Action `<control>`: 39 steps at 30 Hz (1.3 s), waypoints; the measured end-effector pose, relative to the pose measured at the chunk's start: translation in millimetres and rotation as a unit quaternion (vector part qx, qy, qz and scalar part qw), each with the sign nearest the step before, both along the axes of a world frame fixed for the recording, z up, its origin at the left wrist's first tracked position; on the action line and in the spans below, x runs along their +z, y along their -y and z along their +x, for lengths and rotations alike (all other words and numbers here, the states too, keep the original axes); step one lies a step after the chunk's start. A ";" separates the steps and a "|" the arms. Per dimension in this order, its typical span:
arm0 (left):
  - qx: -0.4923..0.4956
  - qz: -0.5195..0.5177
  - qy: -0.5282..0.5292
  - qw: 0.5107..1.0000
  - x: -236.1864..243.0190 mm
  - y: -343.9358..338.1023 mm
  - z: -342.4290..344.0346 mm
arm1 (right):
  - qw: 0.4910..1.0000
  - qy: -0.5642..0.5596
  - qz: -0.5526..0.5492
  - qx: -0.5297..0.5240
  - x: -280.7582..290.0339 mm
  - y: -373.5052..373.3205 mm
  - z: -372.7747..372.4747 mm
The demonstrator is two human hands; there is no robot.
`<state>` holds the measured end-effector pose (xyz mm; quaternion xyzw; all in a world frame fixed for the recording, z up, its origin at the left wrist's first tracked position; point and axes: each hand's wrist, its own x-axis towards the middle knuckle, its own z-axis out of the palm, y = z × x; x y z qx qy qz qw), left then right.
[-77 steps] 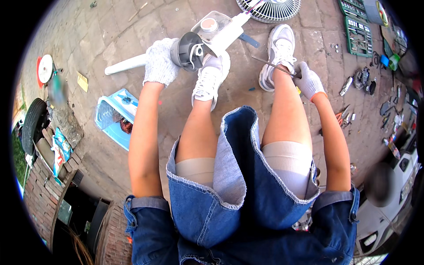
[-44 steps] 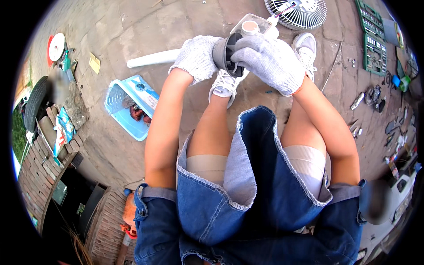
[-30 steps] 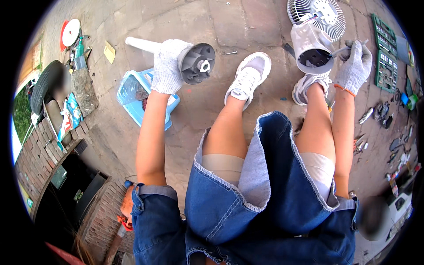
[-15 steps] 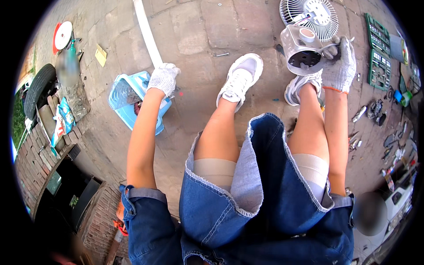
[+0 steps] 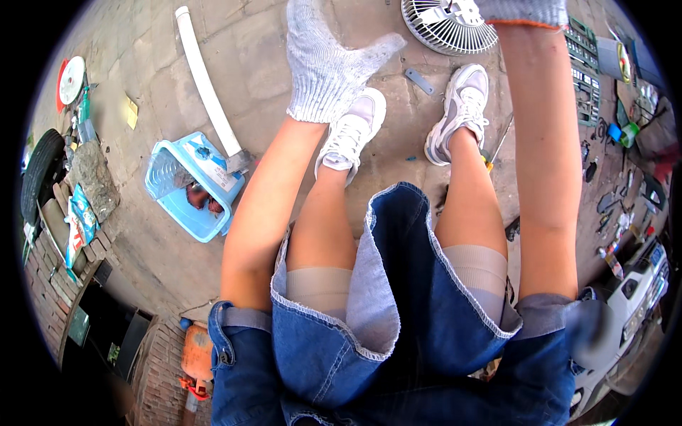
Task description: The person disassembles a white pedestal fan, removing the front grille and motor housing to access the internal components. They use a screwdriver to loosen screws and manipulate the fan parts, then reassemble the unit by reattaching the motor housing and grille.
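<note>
My left hand [image 5: 334,64], in a grey-white knitted glove, is raised over my left shoe with thumb and fingers apart and nothing in it. At the top edge, my gloved right hand [image 5: 526,8] is mostly cut off, so its fingers and anything in them are hidden. Just left of it lies a white round fan grille [image 5: 462,35] with radial ribs. A long white handle [image 5: 206,85] with a dark metal head [image 5: 240,161] lies left of my left hand, its head beside a light blue plastic basket [image 5: 188,220]. Between my shoes is a small flat grey plate [image 5: 420,81].
A green tool case [image 5: 585,96] and scattered metal parts [image 5: 618,202] lie at the right. On the left are a tyre [image 5: 41,177], a rock [image 5: 94,181] and a yellow card [image 5: 131,112]. An orange gas cylinder [image 5: 197,353] stands at lower left; a white vehicle [image 5: 632,312] is at lower right.
My left hand has let go of the white-handled tool and moved up and right, opening. My right hand has moved upward, and the grey metal housing it held has left view.
</note>
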<state>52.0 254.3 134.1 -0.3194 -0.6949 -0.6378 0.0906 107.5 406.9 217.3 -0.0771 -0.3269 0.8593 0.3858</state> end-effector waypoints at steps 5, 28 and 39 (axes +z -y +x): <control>-0.352 0.025 0.405 0.844 -4.2 -2.4 -44.0 | 0.941 0.294 0.148 0.080 -17.8 78.0 4.3; -0.236 -0.351 0.492 0.761 -144.6 120.0 -105.1 | 0.361 0.678 0.569 0.293 -247.8 50.9 160.2; -0.194 -0.496 0.136 0.835 -182.8 164.0 -71.9 | 0.404 0.714 0.524 0.226 -240.0 61.5 148.1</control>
